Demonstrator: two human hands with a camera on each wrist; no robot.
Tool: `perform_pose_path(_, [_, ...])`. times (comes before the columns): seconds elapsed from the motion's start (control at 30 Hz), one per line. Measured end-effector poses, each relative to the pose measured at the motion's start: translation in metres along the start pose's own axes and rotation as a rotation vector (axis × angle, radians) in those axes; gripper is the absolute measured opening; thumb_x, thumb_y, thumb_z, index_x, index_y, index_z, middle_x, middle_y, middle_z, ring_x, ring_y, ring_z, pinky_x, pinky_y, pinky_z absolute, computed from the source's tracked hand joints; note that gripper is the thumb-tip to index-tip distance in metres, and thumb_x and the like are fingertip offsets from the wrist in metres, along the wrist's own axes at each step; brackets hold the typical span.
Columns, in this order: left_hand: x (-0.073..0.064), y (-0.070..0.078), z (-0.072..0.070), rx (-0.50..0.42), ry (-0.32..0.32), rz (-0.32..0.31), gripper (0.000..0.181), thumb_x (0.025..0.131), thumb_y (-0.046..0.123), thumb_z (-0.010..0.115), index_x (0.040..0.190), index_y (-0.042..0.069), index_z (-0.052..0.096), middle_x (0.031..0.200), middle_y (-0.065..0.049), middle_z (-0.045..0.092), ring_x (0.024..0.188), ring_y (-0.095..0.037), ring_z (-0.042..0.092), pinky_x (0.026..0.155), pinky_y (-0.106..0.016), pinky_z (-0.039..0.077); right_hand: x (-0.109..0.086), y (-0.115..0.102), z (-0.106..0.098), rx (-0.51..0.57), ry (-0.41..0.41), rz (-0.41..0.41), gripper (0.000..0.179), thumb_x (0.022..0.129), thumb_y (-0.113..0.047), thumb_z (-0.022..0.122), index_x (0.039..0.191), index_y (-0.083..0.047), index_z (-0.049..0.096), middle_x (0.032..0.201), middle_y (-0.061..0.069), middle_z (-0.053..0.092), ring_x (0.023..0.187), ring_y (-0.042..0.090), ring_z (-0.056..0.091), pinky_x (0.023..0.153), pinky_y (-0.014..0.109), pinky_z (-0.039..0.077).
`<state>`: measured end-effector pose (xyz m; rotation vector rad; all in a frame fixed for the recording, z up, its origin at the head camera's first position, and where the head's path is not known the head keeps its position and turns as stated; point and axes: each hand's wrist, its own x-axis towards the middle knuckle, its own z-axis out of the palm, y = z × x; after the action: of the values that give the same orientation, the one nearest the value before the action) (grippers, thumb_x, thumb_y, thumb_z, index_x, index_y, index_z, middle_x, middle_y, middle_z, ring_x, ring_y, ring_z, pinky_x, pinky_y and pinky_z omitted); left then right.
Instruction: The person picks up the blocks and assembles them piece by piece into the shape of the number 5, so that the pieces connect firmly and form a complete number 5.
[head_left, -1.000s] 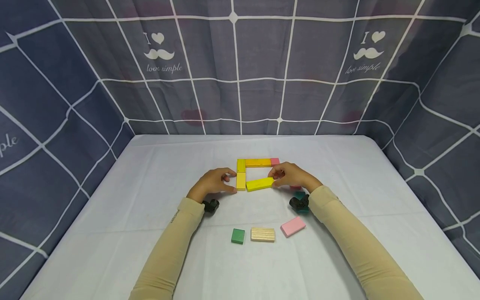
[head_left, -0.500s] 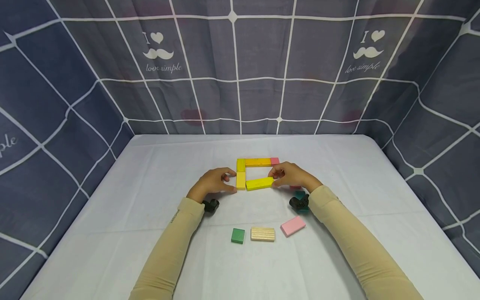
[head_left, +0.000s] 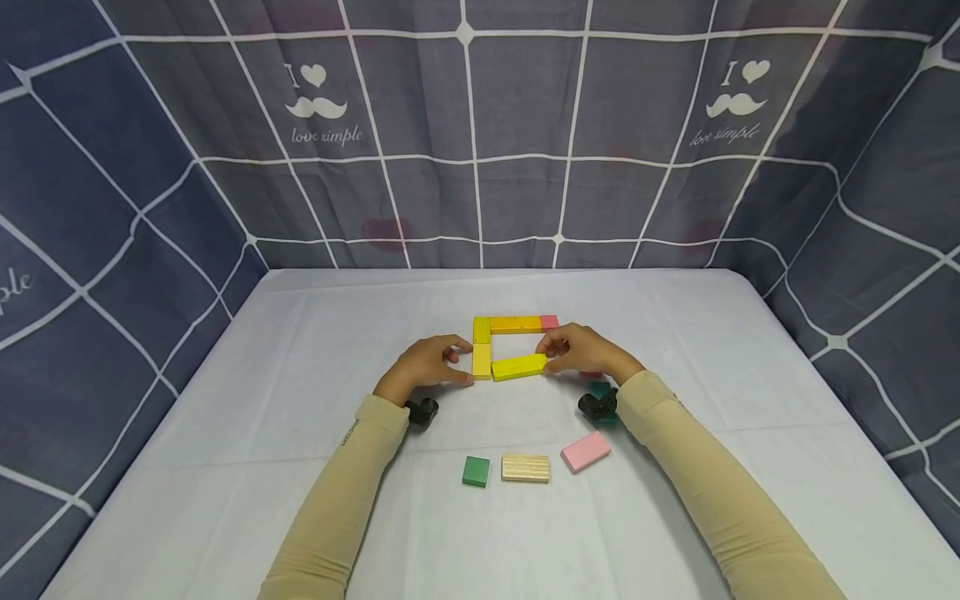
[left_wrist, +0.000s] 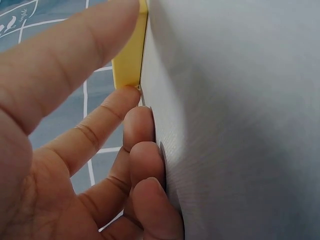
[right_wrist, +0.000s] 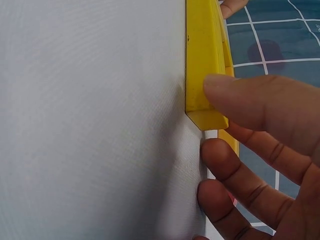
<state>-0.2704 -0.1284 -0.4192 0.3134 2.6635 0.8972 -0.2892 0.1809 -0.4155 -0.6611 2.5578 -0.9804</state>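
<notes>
In the head view, a bright yellow block point(head_left: 519, 367) lies slightly tilted at the near side of a partial block rectangle. My right hand point(head_left: 576, 347) pinches its right end, thumb on the near face point(right_wrist: 205, 65) and index finger behind. Two yellow blocks form the left side, the nearer one point(head_left: 482, 362) beside my left hand point(head_left: 429, 362). That hand's thumb and index finger are spread and fairly straight at the block's left edge. The left wrist view shows the index fingertip point(left_wrist: 131, 94) at a yellow block; the thumb partly hides the contact.
An orange-yellow block point(head_left: 516, 325) and a small pink block point(head_left: 550, 322) make the far side. Nearer lie a green block point(head_left: 476, 472), a ribbed beige block point(head_left: 525, 468) and a pink block point(head_left: 586, 452). Red point(head_left: 591, 374) and teal point(head_left: 599, 388) blocks are partly hidden by the right wrist.
</notes>
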Motion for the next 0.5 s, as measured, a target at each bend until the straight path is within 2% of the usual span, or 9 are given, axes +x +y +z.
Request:
perform_pose_path(0.17, [-0.0013,0.0013,-0.0007,0.006,-0.001,0.003,0.062,0.088,0.028,0.093,0.143,0.014,0.069,0.115,-0.007,0.069,0.104,-0.026,0.059,0.092,-0.041,0.048,-0.0008,-0.0005,-0.0003,0.011,-0.001,0.001,0.024,0.092,-0.005,0.084,0.114,0.001,0.076,0.103,0.012,0.07,0.093,0.024,0.058,0.09,0.037,0.05])
perform_pose_path(0.4, [-0.0021,0.0012,-0.001,0.004,-0.004,0.011,0.061,0.088,0.027,0.093,0.142,0.013,0.069,0.113,-0.006,0.068,0.103,-0.025,0.059,0.091,-0.04,0.048,-0.0035,0.001,-0.0029,0.015,-0.003,-0.05,0.024,0.091,-0.007,0.083,0.112,-0.001,0.076,0.101,0.008,0.07,0.091,0.023,0.06,0.087,0.033,0.051])
perform_pose_path(0.5, [-0.0015,0.0,-0.0009,0.006,-0.003,0.013,0.062,0.088,0.028,0.093,0.143,0.013,0.069,0.114,-0.007,0.069,0.103,-0.025,0.059,0.091,-0.04,0.048,-0.0032,0.0023,-0.0022,0.021,-0.003,-0.032,0.026,0.091,-0.009,0.084,0.115,-0.001,0.076,0.105,0.009,0.071,0.095,0.024,0.061,0.091,0.036,0.052])
